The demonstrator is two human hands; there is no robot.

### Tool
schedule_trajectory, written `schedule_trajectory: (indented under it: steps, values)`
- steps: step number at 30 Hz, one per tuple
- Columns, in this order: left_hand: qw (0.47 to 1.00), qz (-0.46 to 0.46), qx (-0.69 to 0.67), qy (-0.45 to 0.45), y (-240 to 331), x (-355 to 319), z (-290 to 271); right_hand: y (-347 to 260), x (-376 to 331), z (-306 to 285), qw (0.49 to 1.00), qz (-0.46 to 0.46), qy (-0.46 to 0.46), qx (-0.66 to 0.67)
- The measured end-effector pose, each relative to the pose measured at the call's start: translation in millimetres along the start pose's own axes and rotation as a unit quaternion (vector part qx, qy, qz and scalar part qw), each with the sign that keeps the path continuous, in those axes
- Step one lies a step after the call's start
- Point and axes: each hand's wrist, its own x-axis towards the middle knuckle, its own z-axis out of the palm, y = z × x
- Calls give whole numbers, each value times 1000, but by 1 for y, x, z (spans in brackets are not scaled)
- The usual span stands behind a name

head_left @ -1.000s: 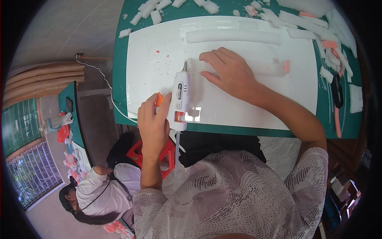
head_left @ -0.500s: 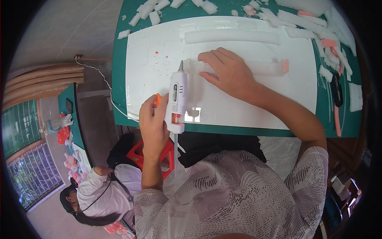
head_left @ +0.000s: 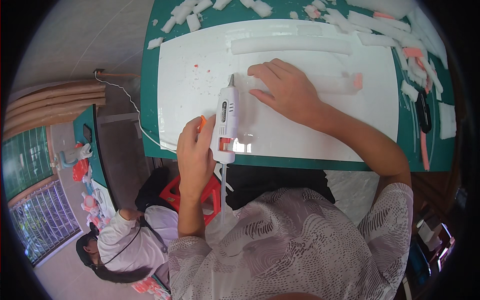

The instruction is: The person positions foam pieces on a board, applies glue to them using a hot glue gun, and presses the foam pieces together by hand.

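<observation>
White glue gun (head_left: 226,117): held at the near left of the foam strip, over the white board (head_left: 192,117), with its nozzle (head_left: 231,80) pointed away from the body
Left hand (head_left: 195,152): closed around the grip, fingers curled; an orange part (head_left: 202,123), probably the trigger, is seen beside them; whether it is squeezed cannot be told
Right hand (head_left: 290,92): laid over the foam strip; thumb and forefinger are parted around its left end, the other fingers are bent close together; whether the strip is gripped or only steadied cannot be told
Foam strip (head_left: 335,84): laid crosswise on the board, partly covered by the right hand, a pink piece (head_left: 358,81) at its right end; best steadied lightly, as soft foam is likely to be dented by pressure
Nozzle clearance: the tip is near the parted fingertips; if hot, it is best aimed past them, and the fingers are best set further back along the strip
Glue stick (head_left: 223,186): projected from the rear of the gun; best left free of the shirt (head_left: 295,235)
Cord (head_left: 132,106): run off at the left; slack is best allowed so that the gun is not dragged
Crumbs (head_left: 196,66): scattered left of the nozzle; best kept off any glued face
</observation>
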Motion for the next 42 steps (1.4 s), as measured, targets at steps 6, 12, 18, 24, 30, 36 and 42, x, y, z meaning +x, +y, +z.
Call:
schedule_trajectory:
  steps: [6, 12, 18, 24, 30, 36, 42]
  values:
    - [1000, 8, 8, -11, -1, 0, -1, -1, 1, -1, 1000, -3, 2, -2]
    - [1000, 9, 6, -13, -1, 0, 1, -1, 0, 0, 1000, 1, 0, -2]
    - [1000, 5, -3, -15, 0, -2, -1, -1, 1, 0, 1000, -3, 0, -6]
    - [999, -10, -31, -2, 3, -5, 2, -1, 1, -1, 1000, 2, -5, -2]
    - [1000, -6, -23, -9, 1, -6, -2, -1, 1, -1, 1000, 1, -7, -4]
    - [1000, -2, -14, -14, 1, -10, -4, 0, 0, 1, 1000, 6, -7, -7]
    - [1000, -11, -27, 1, 3, -13, -4, 0, -1, 1, 1000, 8, -8, -2]
